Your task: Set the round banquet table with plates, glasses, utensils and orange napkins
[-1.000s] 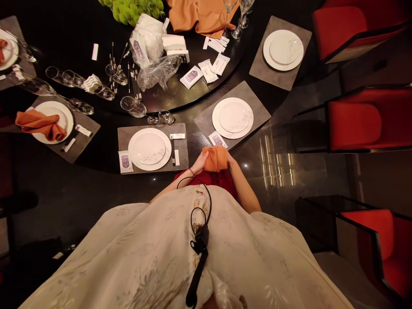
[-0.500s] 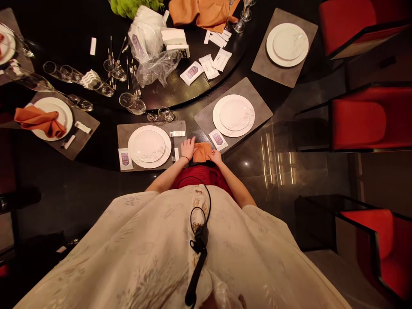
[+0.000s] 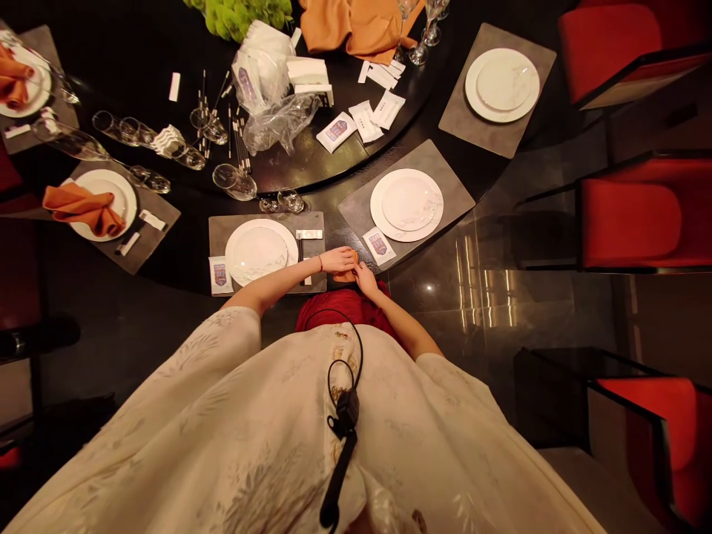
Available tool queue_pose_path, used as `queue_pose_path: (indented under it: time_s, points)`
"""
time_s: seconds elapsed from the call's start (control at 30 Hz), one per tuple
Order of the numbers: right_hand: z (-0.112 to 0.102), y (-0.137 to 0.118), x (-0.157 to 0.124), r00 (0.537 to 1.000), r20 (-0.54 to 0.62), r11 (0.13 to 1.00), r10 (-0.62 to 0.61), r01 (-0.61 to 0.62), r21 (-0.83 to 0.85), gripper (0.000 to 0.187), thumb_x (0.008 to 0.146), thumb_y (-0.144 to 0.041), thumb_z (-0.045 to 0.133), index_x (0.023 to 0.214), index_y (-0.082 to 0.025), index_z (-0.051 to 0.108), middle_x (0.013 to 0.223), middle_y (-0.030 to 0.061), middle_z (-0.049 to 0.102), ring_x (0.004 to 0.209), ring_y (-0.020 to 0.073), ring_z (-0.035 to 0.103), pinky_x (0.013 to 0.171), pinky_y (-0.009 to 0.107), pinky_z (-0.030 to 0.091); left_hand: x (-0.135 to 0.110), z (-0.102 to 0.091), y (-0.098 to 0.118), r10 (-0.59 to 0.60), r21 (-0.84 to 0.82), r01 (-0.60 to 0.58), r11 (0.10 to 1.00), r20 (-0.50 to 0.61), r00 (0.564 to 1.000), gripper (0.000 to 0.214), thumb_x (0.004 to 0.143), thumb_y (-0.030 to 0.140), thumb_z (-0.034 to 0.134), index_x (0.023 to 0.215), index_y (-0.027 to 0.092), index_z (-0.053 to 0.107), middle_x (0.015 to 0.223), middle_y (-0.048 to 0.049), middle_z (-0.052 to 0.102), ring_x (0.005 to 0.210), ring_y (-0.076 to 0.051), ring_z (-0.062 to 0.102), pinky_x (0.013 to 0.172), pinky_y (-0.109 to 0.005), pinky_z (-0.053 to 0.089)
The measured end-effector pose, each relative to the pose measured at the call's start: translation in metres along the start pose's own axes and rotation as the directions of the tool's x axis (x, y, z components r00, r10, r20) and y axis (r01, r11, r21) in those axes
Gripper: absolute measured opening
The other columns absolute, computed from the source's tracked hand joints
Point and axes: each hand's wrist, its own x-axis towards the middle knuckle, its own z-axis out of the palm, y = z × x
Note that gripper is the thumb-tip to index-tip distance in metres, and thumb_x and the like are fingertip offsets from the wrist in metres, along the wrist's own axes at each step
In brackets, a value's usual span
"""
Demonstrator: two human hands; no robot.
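Observation:
Close to the table's front edge, my left hand (image 3: 340, 259) and my right hand (image 3: 366, 279) meet around an orange cloth napkin (image 3: 345, 277). The fingers of both hands are closed on it, and they hide much of the cloth. Left of my hands lies a grey placemat (image 3: 219, 228) with stacked white plates (image 3: 259, 251), chopsticks and a small printed packet (image 3: 221, 275). My left forearm crosses over that placemat's edge. On the right, another placemat (image 3: 456, 185) carries stacked plates (image 3: 412, 204) and a printed packet (image 3: 378, 245).
Glasses (image 3: 234, 182), loose chopsticks (image 3: 240, 148), a clear plastic bag (image 3: 283, 122), white packets (image 3: 337, 132) and more orange napkins (image 3: 350, 30) are spread farther back. A folded napkin (image 3: 86, 208) tops the left plate. Red chairs (image 3: 631, 215) stand at right.
My left hand has moved right, over the napkin and up against my right hand. The napkin, spread flat before, is now gathered smaller between them. The view has shifted slightly.

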Motion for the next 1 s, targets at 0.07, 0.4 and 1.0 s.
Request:
queue_pose_path:
  time_s: [0.07, 0.4, 1.0]
  points:
    - [0.001, -0.002, 0.001, 0.998, 0.059, 0.994, -0.012, 0.018, -0.104, 0.043, 0.096, -0.018, 0.042, 0.137, -0.018, 0.056, 0.119, 0.0127, 0.063, 0.108, 0.0221, 0.059, 0.099, 0.036, 0.045, 0.000, -0.007, 0.003, -0.043, -0.029, 0.043, 0.999, -0.007, 0.999, 0.017, 0.084, 0.017, 0.054, 0.087, 0.023, 0.069, 0.100, -0.0116, 0.069, 0.109, -0.022, 0.058, 0.113, -0.041, 0.032]
    - [-0.028, 0.018, -0.007, 0.907, 0.137, 0.897, -0.399, 0.417, -0.149, 0.036, 0.089, -0.012, 0.053, 0.122, -0.017, 0.067, 0.136, 0.0125, 0.059, 0.140, 0.0283, 0.039, 0.119, 0.048, 0.026, 0.040, 0.010, -0.003, -0.461, 0.035, 0.467, 0.884, -0.100, 0.882, 0.025, 0.082, 0.013, 0.055, 0.101, 0.018, 0.070, 0.106, -0.0149, 0.062, 0.107, -0.028, 0.054, 0.092, -0.039, 0.045]
    - [-0.027, -0.071, 0.048, 0.930, 0.360, 0.187, 0.077, -0.368, 0.911, 0.035, 0.073, -0.018, 0.065, 0.108, -0.017, 0.065, 0.114, 0.0078, 0.072, 0.111, 0.0218, 0.066, 0.100, 0.038, 0.054, -0.076, 0.017, 0.077, -0.749, -0.757, 0.105, 0.644, -0.653, -0.111, 0.036, 0.088, 0.030, 0.060, 0.122, 0.021, 0.051, 0.135, -0.0145, 0.055, 0.125, -0.023, 0.056, 0.102, -0.039, 0.048]
